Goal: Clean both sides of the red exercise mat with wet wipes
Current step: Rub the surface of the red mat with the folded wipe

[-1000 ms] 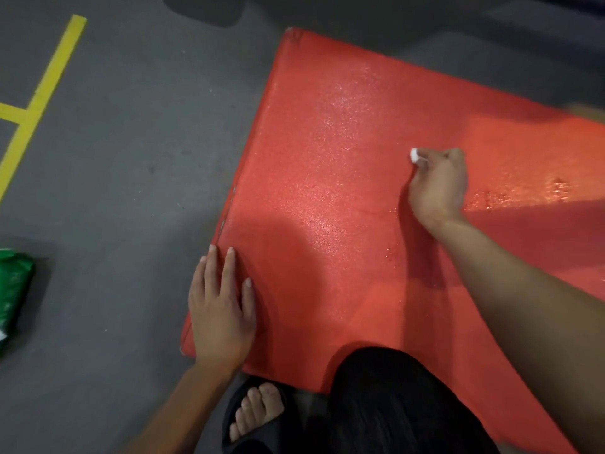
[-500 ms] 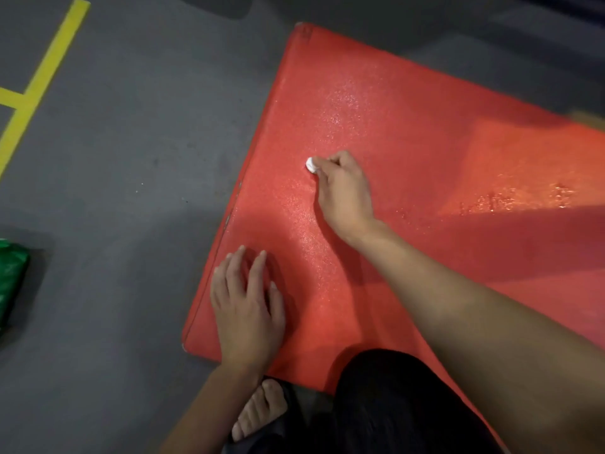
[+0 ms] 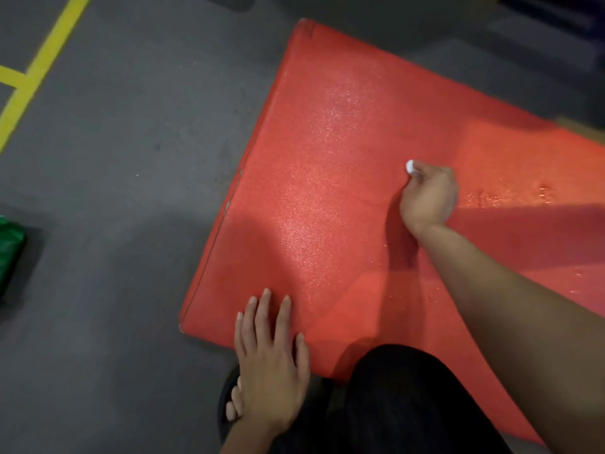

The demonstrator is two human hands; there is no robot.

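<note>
I see the grey concrete floor filling the left of the view, with the flat red foam exercise mat lying on it. Its short edge faces left; its long axis runs from that edge away to the right and out of frame, tilted so the far corner sits at upper centre and the near corner at lower left. Its pebbled surface glistens in patches, with wet streaks to the right. A leg in black fabric covers the mat's near edge. Yellow painted floor lines cross the upper left corner, well apart from the mat. A green packet lies on the floor at the left edge, partly cut off. My left hand rests flat near the mat's near corner, fingers straight and spread, holding nothing. My right hand is curled into a fist on the mat's middle, gripping a small white wad of wet wipe that pokes out at the thumb side. Toes in a dark sandal show beside the left wrist.
</note>
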